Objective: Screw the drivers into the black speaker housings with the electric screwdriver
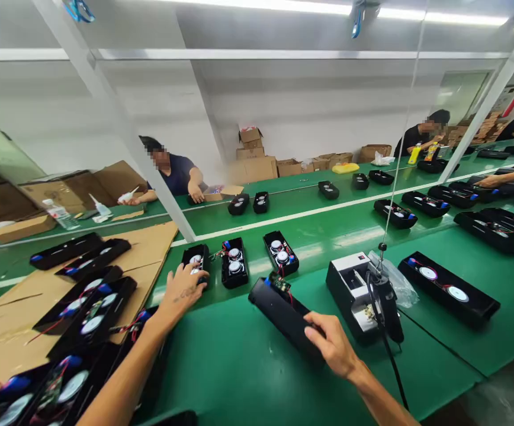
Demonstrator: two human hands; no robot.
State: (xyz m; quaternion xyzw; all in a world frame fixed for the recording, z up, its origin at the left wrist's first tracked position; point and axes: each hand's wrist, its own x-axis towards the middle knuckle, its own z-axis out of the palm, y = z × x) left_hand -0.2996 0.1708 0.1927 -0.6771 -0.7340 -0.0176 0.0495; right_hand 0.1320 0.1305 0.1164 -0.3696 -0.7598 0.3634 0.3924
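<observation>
My right hand (332,343) is closed around the near end of a long black speaker housing (279,316), which lies at a slant over the green bench. A small circuit board (279,284) with red wires sticks up at the housing's far end. Farther left, my left hand (183,293) reaches over a short black speaker case (197,255), its fingers curled onto the near part, partly hiding it. To the right of that hand stand two more open cases, a middle speaker case (234,263) and a right speaker case (280,253), each showing two round silver drivers.
An electric screwdriver (385,302) hangs beside a screw feeder (350,290). One long housing (447,290) lies farther right. Cardboard (150,242) at left bears several housings. A slanting white post (119,118) rises nearby. Co-workers sit across the bench; another person's hand (490,181) reaches in at right.
</observation>
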